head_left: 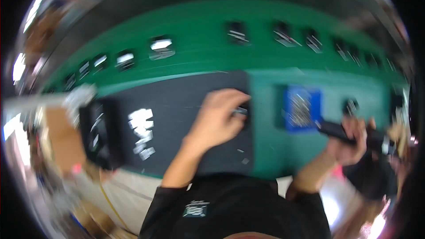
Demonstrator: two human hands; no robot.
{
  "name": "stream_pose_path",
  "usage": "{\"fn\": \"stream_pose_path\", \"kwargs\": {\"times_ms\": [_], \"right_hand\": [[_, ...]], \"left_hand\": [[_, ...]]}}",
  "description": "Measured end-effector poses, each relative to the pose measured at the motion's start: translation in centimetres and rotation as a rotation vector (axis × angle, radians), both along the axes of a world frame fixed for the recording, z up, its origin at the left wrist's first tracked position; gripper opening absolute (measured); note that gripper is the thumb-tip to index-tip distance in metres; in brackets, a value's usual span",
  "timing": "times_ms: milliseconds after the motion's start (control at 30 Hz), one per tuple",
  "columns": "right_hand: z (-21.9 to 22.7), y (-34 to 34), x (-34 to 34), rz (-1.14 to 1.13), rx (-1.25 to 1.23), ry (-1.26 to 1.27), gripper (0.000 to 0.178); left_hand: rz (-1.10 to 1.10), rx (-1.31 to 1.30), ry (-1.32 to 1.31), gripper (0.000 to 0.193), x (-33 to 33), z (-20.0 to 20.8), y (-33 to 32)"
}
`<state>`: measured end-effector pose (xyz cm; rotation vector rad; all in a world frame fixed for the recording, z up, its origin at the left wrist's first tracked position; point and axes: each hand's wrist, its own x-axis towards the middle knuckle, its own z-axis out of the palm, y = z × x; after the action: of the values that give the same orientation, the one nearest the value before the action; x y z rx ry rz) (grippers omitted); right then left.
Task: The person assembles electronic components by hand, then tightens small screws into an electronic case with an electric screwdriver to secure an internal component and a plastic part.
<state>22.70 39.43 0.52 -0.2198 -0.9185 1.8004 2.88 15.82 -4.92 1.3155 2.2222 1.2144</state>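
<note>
Above the black mat [177, 93], my left hand [217, 117] has its fingers and thumb curled round a small dark part [240, 110] with a shiny edge; blur hides its kind. Off to the right, my right hand [347, 141] is wrapped round a long black tool [332, 130] that looks like an electric screwdriver. Its narrow end points left, close to the lower right corner of a blue tray [291, 126]. Many small metallic pieces [301, 108], perhaps screws, lie in that tray.
Small white pieces [142, 130] lie on the mat's left part, beside a black bin [99, 132]. Along the green conveyor-like strip [199, 26] at the far side sit several dark devices [161, 46]. A small dark round object [350, 106] stands right of the tray.
</note>
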Motion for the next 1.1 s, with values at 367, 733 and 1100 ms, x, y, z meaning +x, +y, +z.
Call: {"fn": "stream_pose_path", "kwargs": {"times_ms": [367,733,1100], "right_hand": [[1.4,0.9,0.8,0.138,0.192,0.124,0.046],[1.5,1.4,1.3,0.118,0.167,0.12,0.05],[1.5,1.7,1.2,0.153,0.213,0.14,0.05]], "left_hand": [[-0.197,0.159,0.128,0.037,5.7,2.5,9.6],[-0.257,0.249,0.174,0.022,7.6,1.4,12.4],[-0.212,0.218,0.037,0.018,7.4,2.0,12.0]]}}
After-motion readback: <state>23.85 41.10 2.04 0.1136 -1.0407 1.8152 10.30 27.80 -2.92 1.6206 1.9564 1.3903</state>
